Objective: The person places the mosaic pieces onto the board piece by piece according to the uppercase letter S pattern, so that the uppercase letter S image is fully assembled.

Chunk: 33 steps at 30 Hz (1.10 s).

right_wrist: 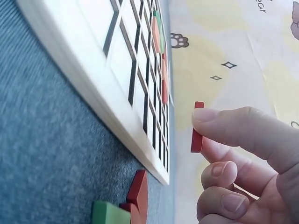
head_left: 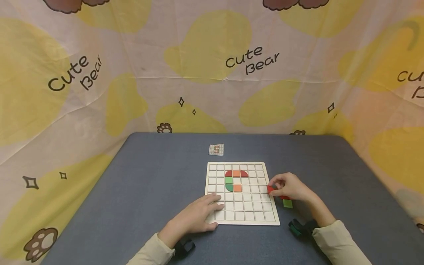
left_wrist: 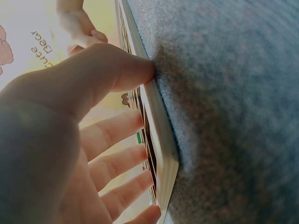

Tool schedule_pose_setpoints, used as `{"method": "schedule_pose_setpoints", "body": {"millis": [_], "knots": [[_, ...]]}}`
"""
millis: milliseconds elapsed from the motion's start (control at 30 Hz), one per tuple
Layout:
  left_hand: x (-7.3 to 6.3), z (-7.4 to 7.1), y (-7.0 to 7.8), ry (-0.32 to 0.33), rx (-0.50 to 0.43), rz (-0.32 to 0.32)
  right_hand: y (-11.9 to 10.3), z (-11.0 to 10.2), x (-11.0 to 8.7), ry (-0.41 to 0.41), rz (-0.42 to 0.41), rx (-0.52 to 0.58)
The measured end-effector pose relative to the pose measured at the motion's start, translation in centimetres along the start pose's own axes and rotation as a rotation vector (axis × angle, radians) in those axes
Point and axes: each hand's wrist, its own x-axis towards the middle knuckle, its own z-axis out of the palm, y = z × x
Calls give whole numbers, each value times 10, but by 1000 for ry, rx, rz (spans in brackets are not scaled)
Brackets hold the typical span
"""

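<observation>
A white square board [head_left: 245,217] with a grid of recessed cells lies on the table. Red, orange and green tiles fill several cells in its upper middle, among them an orange tile [head_left: 237,188] and a light green tile [head_left: 229,180]. My left hand [head_left: 198,213] rests on the board's lower left, fingers spread over the cells and thumb at the near edge. Between thumb and forefinger, my right hand [head_left: 289,187] pinches a red tile [right_wrist: 198,128], held over the board's right edge. Below that hand, a green tile [head_left: 287,203] and red tiles [right_wrist: 137,193] lie on the table.
A small card [head_left: 216,149] with a gridded figure lies beyond the board's far edge. The blue-grey table [head_left: 159,165] reaches back to a printed cloth backdrop [head_left: 205,44]. A dark band circles each wrist.
</observation>
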Motion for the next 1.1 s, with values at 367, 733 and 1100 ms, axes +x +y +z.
{"method": "schedule_pose_setpoints", "body": {"millis": [367, 733, 1100], "knots": [[-1, 1, 0, 19, -2, 16, -3, 8, 7, 0, -2, 33], [0, 0, 1, -8, 6, -4, -7, 16, 15, 30, -25, 39], [-1, 0, 1, 7, 10, 10, -16, 27, 21, 37, 3, 59]]}}
